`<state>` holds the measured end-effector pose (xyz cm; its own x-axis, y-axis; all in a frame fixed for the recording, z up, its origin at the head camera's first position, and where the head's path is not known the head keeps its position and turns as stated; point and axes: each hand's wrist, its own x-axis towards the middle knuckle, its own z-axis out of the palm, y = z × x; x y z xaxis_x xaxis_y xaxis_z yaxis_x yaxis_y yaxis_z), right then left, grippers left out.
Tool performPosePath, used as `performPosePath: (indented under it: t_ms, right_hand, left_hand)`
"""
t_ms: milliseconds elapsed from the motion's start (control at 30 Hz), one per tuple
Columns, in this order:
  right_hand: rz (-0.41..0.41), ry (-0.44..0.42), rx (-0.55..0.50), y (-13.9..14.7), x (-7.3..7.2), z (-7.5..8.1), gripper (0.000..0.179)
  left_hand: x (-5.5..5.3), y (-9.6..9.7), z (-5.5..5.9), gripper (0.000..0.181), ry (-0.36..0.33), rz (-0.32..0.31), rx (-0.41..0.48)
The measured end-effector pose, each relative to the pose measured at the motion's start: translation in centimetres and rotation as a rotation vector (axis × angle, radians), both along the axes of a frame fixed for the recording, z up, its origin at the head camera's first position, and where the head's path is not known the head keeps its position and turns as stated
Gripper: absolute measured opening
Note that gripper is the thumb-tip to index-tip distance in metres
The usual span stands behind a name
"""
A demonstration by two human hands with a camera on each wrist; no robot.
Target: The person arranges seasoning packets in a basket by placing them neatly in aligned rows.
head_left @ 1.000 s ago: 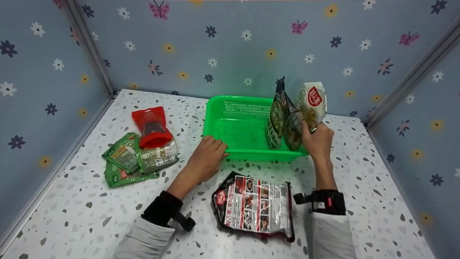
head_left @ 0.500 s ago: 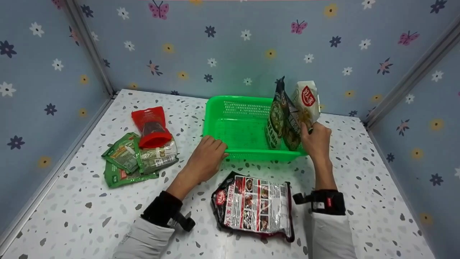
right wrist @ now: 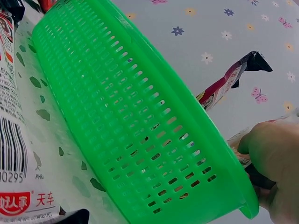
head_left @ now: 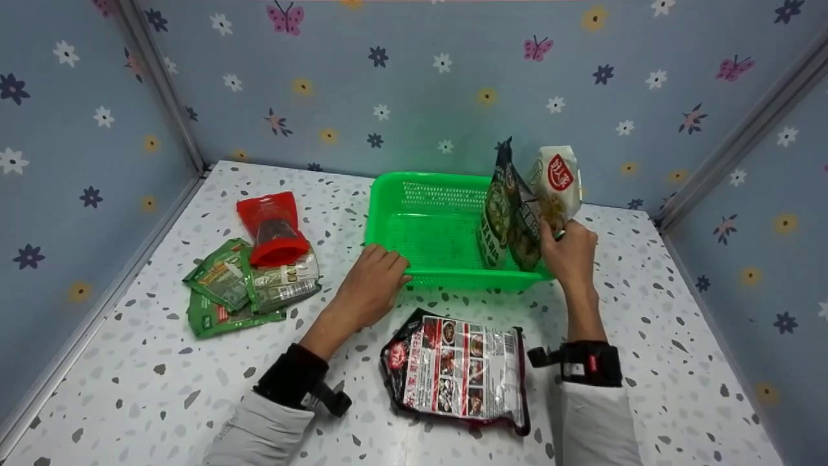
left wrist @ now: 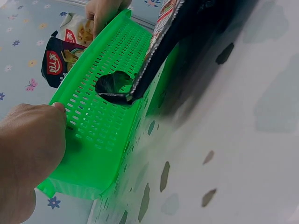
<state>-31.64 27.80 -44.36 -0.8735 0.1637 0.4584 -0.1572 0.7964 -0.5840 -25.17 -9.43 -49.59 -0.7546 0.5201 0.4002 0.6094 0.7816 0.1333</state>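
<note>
My left hand (head_left: 375, 285) grips the front rim of a green plastic basket (head_left: 453, 278) near its left corner. In the left wrist view that hand (left wrist: 35, 144) shows at the basket's edge. At the basket's right end, my right hand (head_left: 572, 252) pinches the lower part of a white food packet (head_left: 559, 175) with a red logo. Two dark food packets (head_left: 497, 223) stand upright in the basket just left of it. The right wrist view has the right hand (right wrist: 275, 158) beside the basket's rim, which hides much of the packets.
A black-edged food bag (head_left: 466, 369) lies flat in front of the basket. To the left, a red packet (head_left: 275, 226) rests on several green packets (head_left: 220, 278). Flower-patterned walls (head_left: 414, 77) enclose the speckled table (head_left: 155, 388).
The white packet's top tipped left toward the dark packets, then came slightly back right; the right hand shifted a little left. The left hand and basket have stayed put.
</note>
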Motion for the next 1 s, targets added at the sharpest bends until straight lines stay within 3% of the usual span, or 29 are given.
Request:
performPosePath:
  t_ms: [233,833,1000]
  right_hand:
    - [0.004,0.035,-0.004,-0.09,0.02,-0.17,0.045]
    - [-0.022,0.058,-0.032,0.48,-0.22,-0.19,0.040]
    - [0.017,0.036,0.005,0.20,-0.13,-0.26,0.039]
  left_hand:
    - [0.03,0.00,-0.16,0.024,0.090,-0.002,-0.006]
    - [-0.06,0.05,0.10,0.029,-0.013,0.000,-0.005]
    - [-0.02,0.01,-0.04,0.028,0.003,0.002,0.000]
